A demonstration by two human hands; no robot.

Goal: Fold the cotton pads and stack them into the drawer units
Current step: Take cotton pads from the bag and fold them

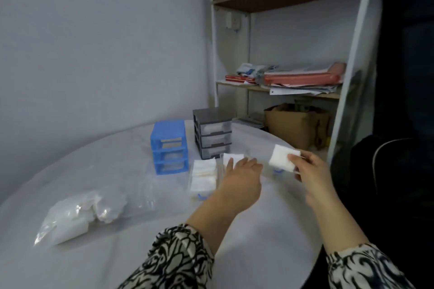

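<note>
Right hand (312, 171): pinching a folded cotton pad (283, 157) at its right edge, thumb on top, other fingers curled under; pad held in the air above the desk (246, 237), tilted slightly, long side running from lower left to upper right. Left hand (239, 175): fingers straight and relaxed, resting on a second white pad (231, 157), which seems to lie in a clear pulled-out drawer; not closed around anything.

Held pad just to the right of the left hand, near the gray drawer unit (212, 132), farther from the blue drawer unit (169, 146). Another clear drawer (203, 177) with stacked pads just left of the left hand. Probably next: carrying the held pad leftward and down, onto the pad under the left fingers. Right grip nearer for this. Right forearm raised, wrist bent inward; left forearm stretched forward, palm down.

Bag of unfolded pads (77, 216) at the left, well apart from both hands.
</note>
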